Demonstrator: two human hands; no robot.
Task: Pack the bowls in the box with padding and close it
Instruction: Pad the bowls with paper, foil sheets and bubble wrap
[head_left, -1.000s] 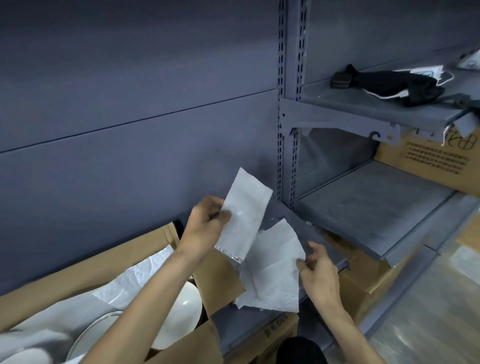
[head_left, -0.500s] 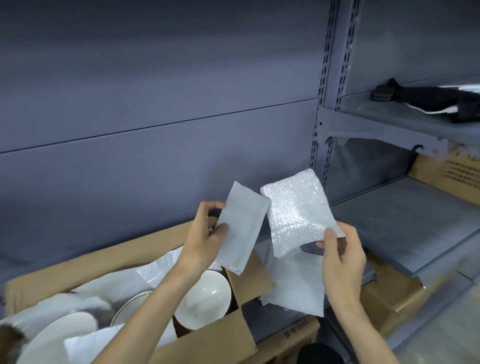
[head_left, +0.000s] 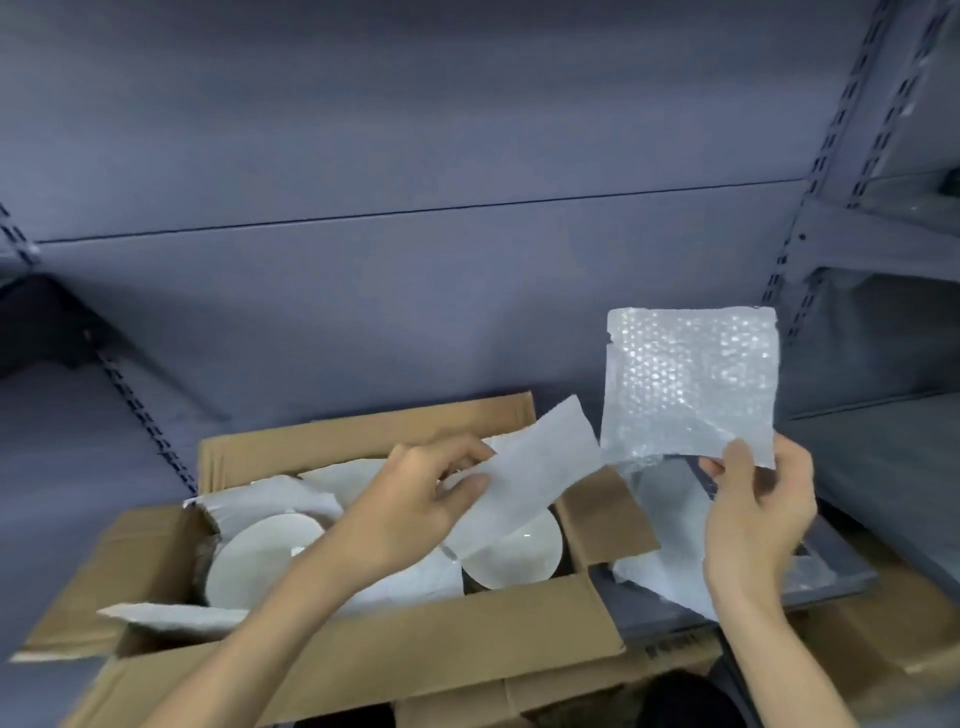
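An open cardboard box (head_left: 363, 654) sits on a grey shelf with its flaps spread. Inside lie white bowls, one at the left (head_left: 260, 556) and one at the right (head_left: 514, 561), among white foam sheets (head_left: 260, 501). My left hand (head_left: 415, 504) hovers over the box and pinches a narrow white foam sheet (head_left: 535, 473) that slants up to the right. To the right of the box, my right hand (head_left: 758, 509) pinches the lower edge of a square bubble wrap sheet (head_left: 691, 384) and holds it upright.
More white padding (head_left: 660, 551) lies on the shelf right of the box. Grey back panels and slotted uprights (head_left: 826, 156) stand behind. A lower grey shelf (head_left: 883, 447) extends at right. Other cardboard boxes (head_left: 883, 639) sit below.
The view has swung left, bringing the whole box into sight. My left hand has lowered the foam sheet over the bowls. My right hand has raised the bubble wrap, now flatter.
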